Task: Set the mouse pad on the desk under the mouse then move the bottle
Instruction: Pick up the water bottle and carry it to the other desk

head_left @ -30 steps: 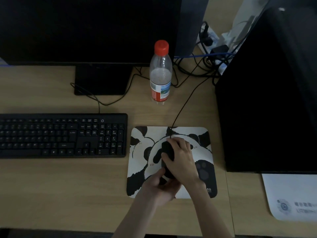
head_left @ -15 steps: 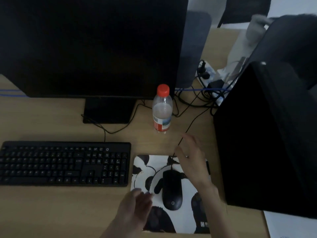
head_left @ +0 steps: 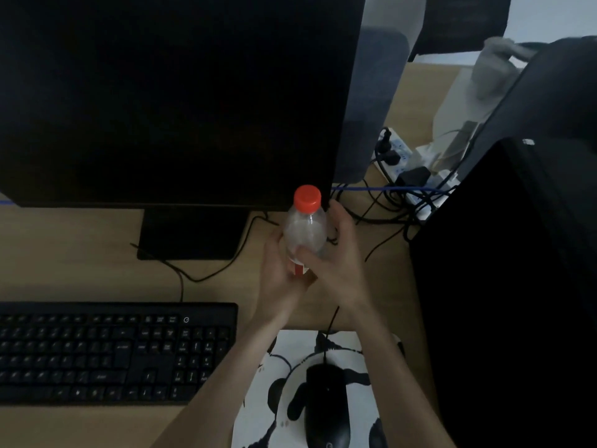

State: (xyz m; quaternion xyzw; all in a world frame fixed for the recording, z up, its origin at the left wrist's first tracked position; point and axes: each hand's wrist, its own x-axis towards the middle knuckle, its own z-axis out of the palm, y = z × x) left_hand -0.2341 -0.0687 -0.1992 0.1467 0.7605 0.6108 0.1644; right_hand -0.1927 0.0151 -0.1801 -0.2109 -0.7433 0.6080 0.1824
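Note:
A clear plastic bottle (head_left: 305,227) with a red cap and red label stands upright in front of the monitor's right corner. My left hand (head_left: 279,279) wraps its lower left side and my right hand (head_left: 336,260) cups its right side, thumb across the front. Both hands touch the bottle. Nearer me, the panda-print mouse pad (head_left: 290,347) lies flat on the wooden desk (head_left: 71,276), and the black wired mouse (head_left: 326,402) rests on it, untouched.
A black keyboard (head_left: 109,354) lies to the left of the pad. A large dark monitor (head_left: 168,98) on its stand fills the back. A black computer case (head_left: 513,286) stands at the right. A power strip (head_left: 410,169) with tangled cables sits behind the bottle.
Both hands left the mouse and pad and reached forward to the bottle, closing around it. The mouse stays on the pad. My view tilted upward.

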